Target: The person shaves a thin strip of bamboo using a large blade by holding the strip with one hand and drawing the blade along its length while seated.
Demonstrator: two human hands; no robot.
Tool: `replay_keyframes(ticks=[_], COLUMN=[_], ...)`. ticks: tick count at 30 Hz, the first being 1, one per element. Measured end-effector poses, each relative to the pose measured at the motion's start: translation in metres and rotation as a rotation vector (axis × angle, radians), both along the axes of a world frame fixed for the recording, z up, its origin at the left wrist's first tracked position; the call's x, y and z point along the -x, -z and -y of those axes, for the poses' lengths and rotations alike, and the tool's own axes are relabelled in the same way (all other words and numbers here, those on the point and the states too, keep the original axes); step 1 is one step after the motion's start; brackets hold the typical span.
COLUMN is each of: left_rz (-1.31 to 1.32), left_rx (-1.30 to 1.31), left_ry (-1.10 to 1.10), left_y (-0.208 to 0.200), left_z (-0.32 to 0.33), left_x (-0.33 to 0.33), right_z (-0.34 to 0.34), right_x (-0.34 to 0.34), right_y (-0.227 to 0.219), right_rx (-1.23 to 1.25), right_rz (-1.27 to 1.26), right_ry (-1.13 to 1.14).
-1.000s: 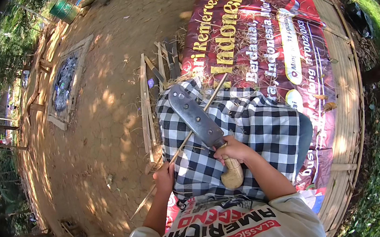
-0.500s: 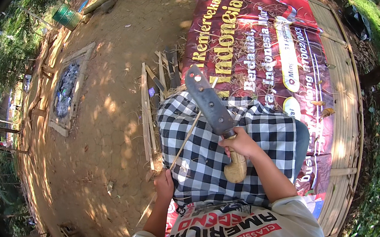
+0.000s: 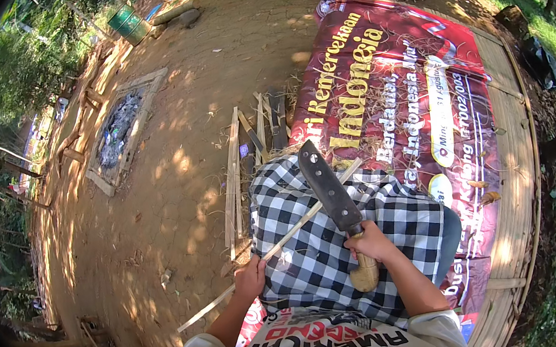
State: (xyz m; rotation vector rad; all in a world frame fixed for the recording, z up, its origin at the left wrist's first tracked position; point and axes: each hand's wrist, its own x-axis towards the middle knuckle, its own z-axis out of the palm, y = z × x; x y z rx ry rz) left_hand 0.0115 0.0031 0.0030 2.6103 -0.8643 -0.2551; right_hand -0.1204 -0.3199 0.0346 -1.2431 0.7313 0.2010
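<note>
My right hand (image 3: 371,241) is closed round the pale wooden handle of a broad machete (image 3: 329,191). Its dark blade, with several holes along it, slants up and left over my lap. In my closed left hand (image 3: 250,278) is a thin, light bamboo strip (image 3: 297,225). One end of the strip reaches up right and passes behind the blade; the other sticks out below the hand toward the lower left. Whether blade and strip touch, I cannot tell. A black-and-white checked cloth (image 3: 356,199) covers my lap under both.
Long wooden slats (image 3: 232,182) lie on the dirt ground left of my knees. A maroon printed banner (image 3: 412,89), littered with thin shavings, covers a bamboo platform (image 3: 515,146) on the right. Farther off are a framed ash pit (image 3: 107,182) and a green drum (image 3: 129,24).
The whole view has shifted, so things sit lower and farther right. The bamboo strip now shows its wider face, and its upper end reaches past the machete blade.
</note>
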Motion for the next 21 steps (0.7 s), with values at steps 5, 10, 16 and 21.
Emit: replay_keyframes(ticks=[5, 10, 16, 21], left_rz=[-0.043, -0.036, -0.039, -0.018], left_rx=[0.072, 0.025, 0.035, -0.012], left_ry=[0.062, 0.026, 0.03, 0.062], left_y=[0.006, 0.01, 0.017, 0.02], left_z=[0.003, 0.005, 0.0, -0.001], left_x=[-0.008, -0.007, -0.01, -0.011], right_z=[0.037, 0.009, 0.002, 0.017], right_x=[-0.004, -0.006, -0.018, -0.019], right_y=[-0.026, -0.002, -0.011, 0.002], right_rx=[-0.009, -0.089, -0.005, 0.008], right_rz=[0.093, 0.03, 0.105, 0.054], right_ry=[0.015, -0.014, -0.173, 0.136])
